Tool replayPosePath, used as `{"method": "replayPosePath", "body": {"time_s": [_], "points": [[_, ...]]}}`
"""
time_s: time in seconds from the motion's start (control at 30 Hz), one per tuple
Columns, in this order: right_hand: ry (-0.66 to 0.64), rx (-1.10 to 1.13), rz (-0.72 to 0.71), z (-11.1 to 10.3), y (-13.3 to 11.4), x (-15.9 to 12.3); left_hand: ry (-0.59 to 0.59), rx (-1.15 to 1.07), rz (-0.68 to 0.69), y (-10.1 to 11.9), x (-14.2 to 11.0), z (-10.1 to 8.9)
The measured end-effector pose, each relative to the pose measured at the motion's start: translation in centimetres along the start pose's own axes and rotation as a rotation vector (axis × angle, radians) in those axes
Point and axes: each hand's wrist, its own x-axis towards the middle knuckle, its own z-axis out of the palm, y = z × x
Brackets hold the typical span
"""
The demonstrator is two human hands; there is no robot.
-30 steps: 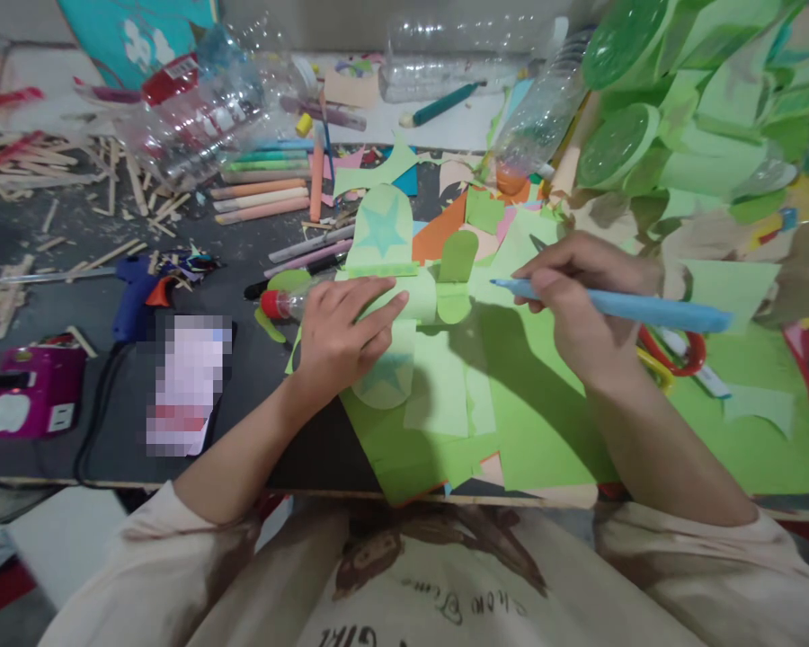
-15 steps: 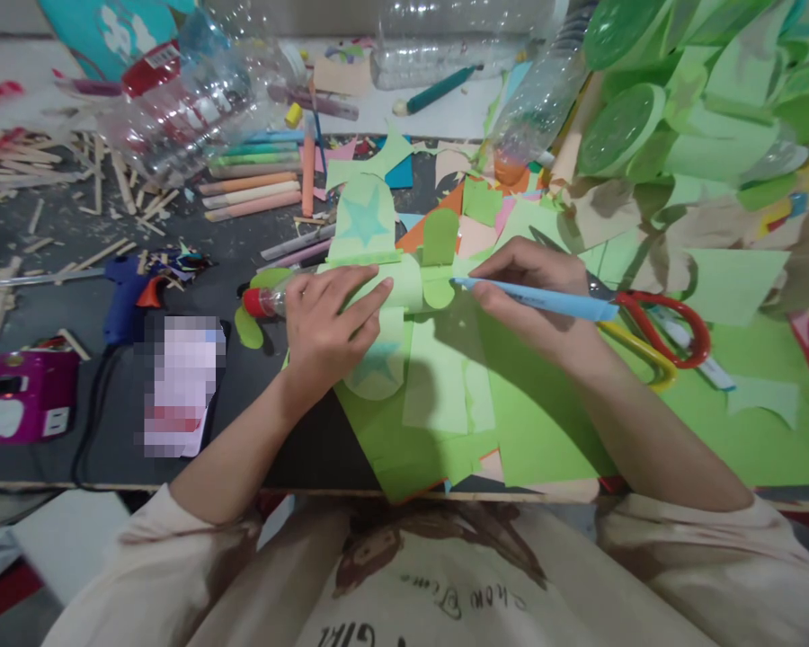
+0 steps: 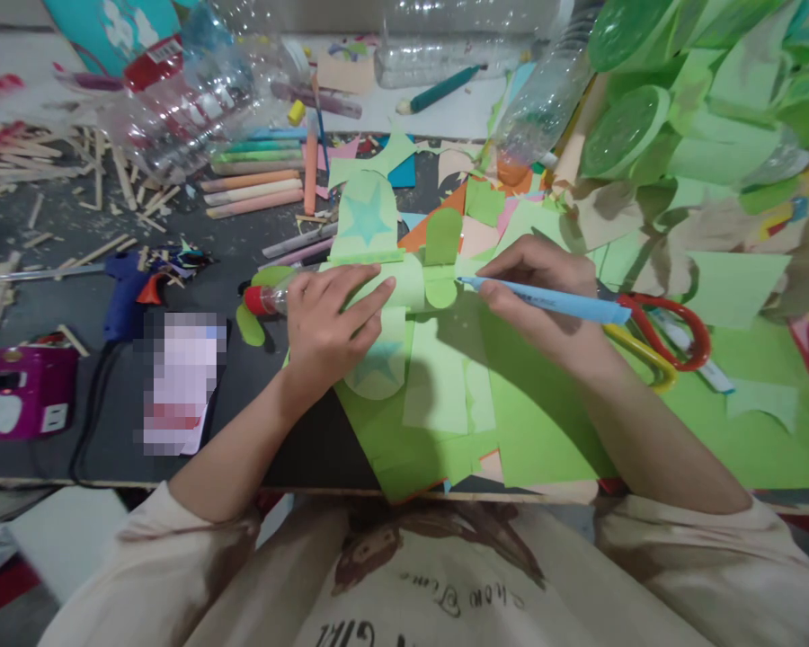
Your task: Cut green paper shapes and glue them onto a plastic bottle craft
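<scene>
My left hand (image 3: 333, 319) lies over a small plastic bottle (image 3: 411, 280) wrapped in pale green paper, its fingers curved across the top and holding it. The bottle's red cap (image 3: 256, 300) points left. Paper wings with blue stars, an upper wing (image 3: 366, 216) and a lower wing (image 3: 376, 370), stick out on either side. At the bottle's right end are rounded green paper tabs (image 3: 443, 234). My right hand (image 3: 539, 292) grips a light blue marker (image 3: 556, 303) between thumb and fingers. The marker's tip is close to the tabs; whether it touches paper I cannot tell.
Scissors (image 3: 671, 332) with red and yellow handles lie beside my right wrist on green paper sheets (image 3: 546, 431). Leftward are a blue glue gun (image 3: 125, 292), a phone (image 3: 185, 382) and a purple box (image 3: 27, 391). Markers (image 3: 253, 187), wood sticks and clear bottles (image 3: 195, 108) stand behind.
The marker and my right hand have shifted very slightly to the right. My left hand stays on the bottle, and the view has moved a little.
</scene>
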Motion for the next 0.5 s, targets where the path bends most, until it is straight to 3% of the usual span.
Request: {"method": "replayPosePath", "body": {"time_s": [0.13, 0.3, 0.5], "points": [[-0.003, -0.013, -0.035, 0.2, 0.1, 0.0, 0.07, 0.049, 0.053, 0.0, 0.0, 0.1], [0.039, -0.116, -0.168, 0.7, 0.1, -0.1, -0.053, -0.075, -0.058, -0.1, -0.2, 0.1], [0.06, -0.281, -0.247, 1.4, 0.3, -0.7, 0.053, 0.067, 0.046, 0.1, 0.1, 0.1]]}}
